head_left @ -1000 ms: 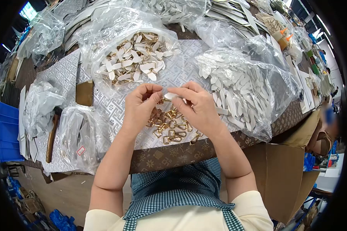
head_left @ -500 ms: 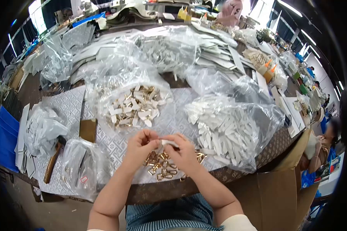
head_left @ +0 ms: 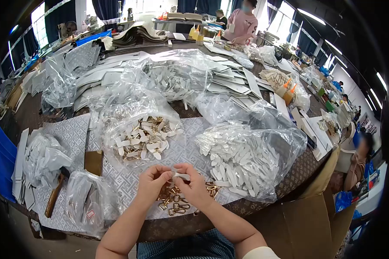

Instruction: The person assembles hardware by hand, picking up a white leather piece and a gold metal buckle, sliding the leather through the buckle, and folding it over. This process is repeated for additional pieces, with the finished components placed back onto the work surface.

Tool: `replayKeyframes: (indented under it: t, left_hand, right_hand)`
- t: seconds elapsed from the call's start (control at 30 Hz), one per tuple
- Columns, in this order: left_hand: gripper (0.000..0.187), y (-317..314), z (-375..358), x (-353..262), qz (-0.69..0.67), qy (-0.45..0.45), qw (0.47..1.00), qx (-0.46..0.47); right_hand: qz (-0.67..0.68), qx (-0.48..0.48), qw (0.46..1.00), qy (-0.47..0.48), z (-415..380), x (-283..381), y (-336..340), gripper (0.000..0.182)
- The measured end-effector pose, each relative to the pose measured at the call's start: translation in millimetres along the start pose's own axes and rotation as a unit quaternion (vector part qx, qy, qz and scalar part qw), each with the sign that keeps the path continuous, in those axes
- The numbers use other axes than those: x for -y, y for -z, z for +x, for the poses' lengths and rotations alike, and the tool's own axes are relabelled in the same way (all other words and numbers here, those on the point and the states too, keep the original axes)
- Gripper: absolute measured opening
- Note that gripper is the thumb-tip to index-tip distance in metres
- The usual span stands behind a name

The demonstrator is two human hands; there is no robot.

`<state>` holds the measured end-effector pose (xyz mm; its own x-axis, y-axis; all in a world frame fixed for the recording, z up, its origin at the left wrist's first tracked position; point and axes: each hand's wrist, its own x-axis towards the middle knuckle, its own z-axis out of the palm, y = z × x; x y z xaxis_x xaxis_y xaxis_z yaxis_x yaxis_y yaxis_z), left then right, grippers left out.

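Observation:
Between the fingertips of both hands is a small white strap tab (head_left: 183,176). My left hand (head_left: 154,184) is closed in a pinch at its left end, while my right hand (head_left: 193,187) pinches it from the right. Whether a metal piece is with the tab is hidden by the fingers. Just below the hands lie loose gold snap hooks (head_left: 176,207). Beyond my left hand, an open plastic bag (head_left: 112,134) holds gold hooks with white tabs (head_left: 145,137). To the right, another bag spills a heap of white tabs (head_left: 242,159).
A hammer (head_left: 55,196) lies on the left beside a clear plastic bag (head_left: 88,203). Stacks of pale sheets (head_left: 233,80) and glue bottles (head_left: 288,95) stand further back. A cardboard box (head_left: 298,220) is below the table's right edge. A person in pink (head_left: 243,26) stands at the far side.
The view has tilted upward, so the table appears lower and more of the room shows. Both hands stay together at the white tab, their fingers slightly shifted.

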<state>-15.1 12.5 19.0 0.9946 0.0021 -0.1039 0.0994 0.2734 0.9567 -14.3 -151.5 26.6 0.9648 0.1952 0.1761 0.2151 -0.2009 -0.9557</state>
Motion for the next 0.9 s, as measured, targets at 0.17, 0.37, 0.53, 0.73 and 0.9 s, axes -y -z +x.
replayKeyframes:
  t: [0.17,0.37,0.53,0.73,0.9]
  left_hand:
    - [0.017,5,0,-7,-0.045,0.085,0.995,0.029]
    - [0.02,10,1,-4,-0.118,0.098,0.987,0.04]
    - [0.018,5,1,-5,-0.103,0.056,0.993,0.033]
    - [0.015,12,0,-4,0.01,0.096,0.993,0.069]
    - [0.019,8,0,6,0.08,0.011,0.995,0.062]
  right_hand:
    - [-0.03,-0.004,0.997,0.072,0,-9,-3,0.036]
    - [0.026,0.008,0.999,0.016,-3,-5,-2,0.036]
    - [0.044,-0.016,0.999,0.022,-2,-5,-5,0.037]
    - [-0.036,0.044,0.997,0.054,0,-15,0,0.041]
    - [-0.103,0.037,0.993,0.045,-1,-3,-2,0.036]
